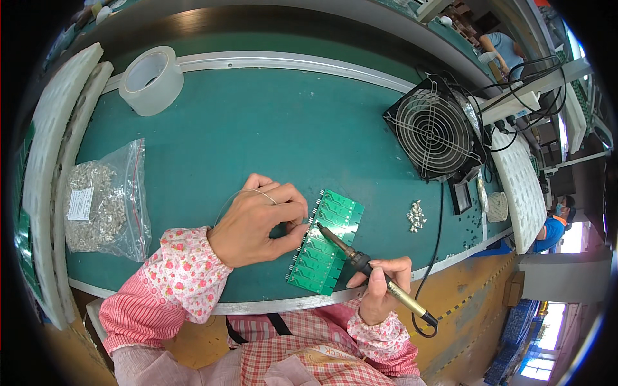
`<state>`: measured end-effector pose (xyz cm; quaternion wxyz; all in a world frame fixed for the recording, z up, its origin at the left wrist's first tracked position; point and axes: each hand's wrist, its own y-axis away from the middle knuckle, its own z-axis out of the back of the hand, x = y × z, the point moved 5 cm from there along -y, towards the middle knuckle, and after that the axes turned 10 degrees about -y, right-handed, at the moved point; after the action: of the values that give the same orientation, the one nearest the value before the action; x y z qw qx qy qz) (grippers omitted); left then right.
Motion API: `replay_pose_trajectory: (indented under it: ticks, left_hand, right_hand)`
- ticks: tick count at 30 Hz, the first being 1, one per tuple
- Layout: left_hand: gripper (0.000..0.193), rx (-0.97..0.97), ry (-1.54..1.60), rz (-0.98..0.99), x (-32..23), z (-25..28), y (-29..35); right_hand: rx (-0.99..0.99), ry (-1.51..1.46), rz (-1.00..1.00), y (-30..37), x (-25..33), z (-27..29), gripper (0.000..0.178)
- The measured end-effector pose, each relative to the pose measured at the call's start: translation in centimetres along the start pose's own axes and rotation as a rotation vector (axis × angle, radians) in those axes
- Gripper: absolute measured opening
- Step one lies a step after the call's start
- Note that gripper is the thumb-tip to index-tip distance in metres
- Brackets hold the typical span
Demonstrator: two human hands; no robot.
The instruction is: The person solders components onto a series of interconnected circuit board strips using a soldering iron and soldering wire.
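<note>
A green circuit board panel (317,262) lies slightly aslant on the mat, with small metal pins along its left edge. My right hand (384,287) grips a soldering iron (360,260) like a pen, its dark tip over the upper middle of the board. At the board's left edge is my left hand (261,222), fingers curled and thumb and fingertips pinched near the pins. A thin solder wire (262,193) loops across the back of that hand; its end at the fingertips is too small to make out.
A fan (432,132) with a wire guard stands at the far right. Nearer lies a heap of small metal parts (416,217) beside a black cable (440,225). On the left are a tape roll (152,83), a bag of parts (106,206) and upright foam sheets (48,174).
</note>
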<state>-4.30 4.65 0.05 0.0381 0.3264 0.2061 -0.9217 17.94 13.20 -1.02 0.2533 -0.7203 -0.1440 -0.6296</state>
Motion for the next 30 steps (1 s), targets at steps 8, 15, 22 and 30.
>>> replay_pose_trajectory:
  ticks: [8,15,22,30]
  left_hand:
    - [0.016,-0.020,-0.042,-0.018,0.03,-0.18,-0.17]
    - [0.016,-0.027,-0.049,-0.017,0.03,-0.18,-0.04]
    - [0.015,-0.011,-0.024,0.021,0.31,-0.16,-0.13]
    - [0.015,-0.022,-0.068,-0.018,0.00,-0.26,-0.25]
  right_hand:
    - [0.014,-0.050,-0.009,-0.40,0.11,-0.21,0.021]
    - [0.065,0.004,-0.049,-0.75,0.51,-0.24,0.020]
    - [-0.048,-0.039,-0.013,-0.88,0.53,-0.30,0.021]
    - [0.054,-0.079,-0.087,-0.96,-0.14,0.13,0.021]
